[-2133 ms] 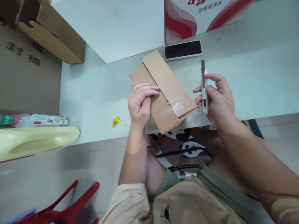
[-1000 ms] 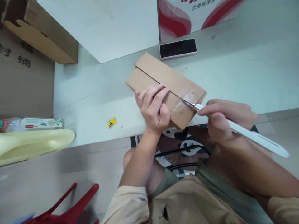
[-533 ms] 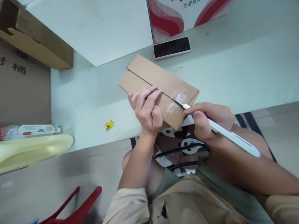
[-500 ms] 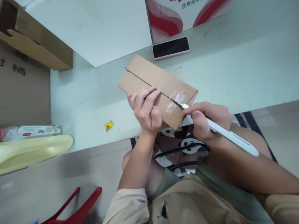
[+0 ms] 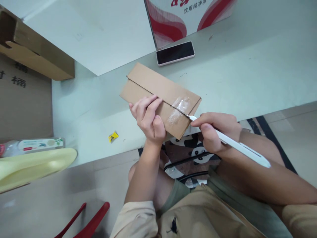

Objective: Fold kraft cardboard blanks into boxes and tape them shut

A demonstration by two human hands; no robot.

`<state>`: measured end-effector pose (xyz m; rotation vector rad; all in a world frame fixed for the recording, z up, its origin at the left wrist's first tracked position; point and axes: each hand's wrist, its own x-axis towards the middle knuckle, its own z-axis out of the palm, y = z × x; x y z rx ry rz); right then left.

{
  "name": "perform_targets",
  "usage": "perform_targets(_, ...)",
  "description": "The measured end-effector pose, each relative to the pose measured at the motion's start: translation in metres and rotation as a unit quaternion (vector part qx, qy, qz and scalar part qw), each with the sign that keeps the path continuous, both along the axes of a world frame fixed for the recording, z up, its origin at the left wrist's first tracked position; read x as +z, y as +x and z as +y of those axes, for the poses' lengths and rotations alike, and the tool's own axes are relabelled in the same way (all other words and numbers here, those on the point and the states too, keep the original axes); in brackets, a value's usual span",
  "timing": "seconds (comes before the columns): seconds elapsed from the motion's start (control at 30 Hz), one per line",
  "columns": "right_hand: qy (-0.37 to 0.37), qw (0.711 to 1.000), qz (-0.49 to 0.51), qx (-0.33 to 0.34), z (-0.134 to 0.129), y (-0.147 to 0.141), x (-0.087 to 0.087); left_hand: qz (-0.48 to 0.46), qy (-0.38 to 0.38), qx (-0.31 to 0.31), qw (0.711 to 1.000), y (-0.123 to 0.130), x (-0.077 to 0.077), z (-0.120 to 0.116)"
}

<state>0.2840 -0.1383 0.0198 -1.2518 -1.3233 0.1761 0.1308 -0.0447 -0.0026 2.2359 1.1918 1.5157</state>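
A closed brown cardboard box (image 5: 163, 86) is tilted over the table's near edge, with a strip of clear tape (image 5: 178, 109) across its seam near the right end. My left hand (image 5: 150, 120) grips the box's near side, its fingertips resting by the seam. In my right hand (image 5: 215, 130), closed around it, is a white pen-like cutter (image 5: 242, 148). The thin blade tip touches the seam at the taped end of the box. The box hides part of my left hand's grip.
A phone (image 5: 175, 53) lies beyond the box, before a red and white carton (image 5: 168, 24). Left are a small yellow packet (image 5: 113, 137), a bottle (image 5: 32, 146), a pale yellow object (image 5: 49, 160) and cardboard boxes (image 5: 47, 53). A patterned bag (image 5: 188, 158) is below the table edge.
The cutter's tip has moved along the seam toward the box's right end. The box and both hands appear slightly further left, as the whole view has shifted.
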Motion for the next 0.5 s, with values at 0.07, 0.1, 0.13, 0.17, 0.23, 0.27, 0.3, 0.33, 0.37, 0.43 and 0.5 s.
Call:
perform_targets(0.07, 0.025, 1.0, -0.002, 0.014, 0.002, 0.001, -0.002, 0.011, 0.001, 0.016, 1.0, -0.001, 0.0, 0.0)
perform_targets(0.1, 0.043, 0.998, -0.003, 0.034, 0.003, 0.002, -0.002, 0.013, 0.005, 0.02, 1.0, -0.001, 0.0, 0.0)
perform_targets(0.13, 0.061, 0.996, -0.002, 0.063, 0.003, 0.002, -0.001, 0.009, 0.011, 0.02, 1.0, -0.002, 0.0, 0.0)
perform_targets(0.17, 0.081, 0.993, 0.004, 0.092, 0.003, 0.003, 0.001, 0.004, 0.016, 0.015, 1.0, -0.003, 0.0, 0.0)
perform_targets(0.23, 0.116, 0.987, 0.02, 0.114, 0.002, 0.005, 0.006, -0.005, 0.02, 0.001, 1.0, -0.004, -0.001, 0.0)
perform_targets(0.27, 0.134, 0.985, 0.027, 0.102, 0.001, 0.006, 0.008, -0.009, 0.019, -0.007, 1.0, -0.005, -0.001, 0.0)
perform_targets(0.3, 0.157, 0.984, 0.029, 0.079, 0.002, 0.009, 0.008, -0.011, 0.017, -0.014, 1.0, -0.005, -0.001, 0.001)
perform_targets(0.33, 0.177, 0.983, 0.03, 0.047, 0.004, 0.011, 0.008, -0.013, 0.015, -0.02, 1.0, -0.006, -0.001, 0.001)
perform_targets(0.37, 0.182, 0.983, 0.029, 0.011, 0.006, 0.015, 0.006, -0.015, 0.015, -0.025, 0.999, -0.006, -0.001, 0.002)
perform_targets(0.43, 0.141, 0.989, 0.018, -0.051, 0.013, 0.024, 0.0, -0.021, 0.018, -0.03, 0.999, -0.007, 0.0, 0.003)
perform_targets(0.5, 0.029, 0.995, -0.009, -0.094, 0.021, 0.035, -0.008, -0.025, 0.023, -0.029, 0.999, -0.007, 0.001, 0.004)
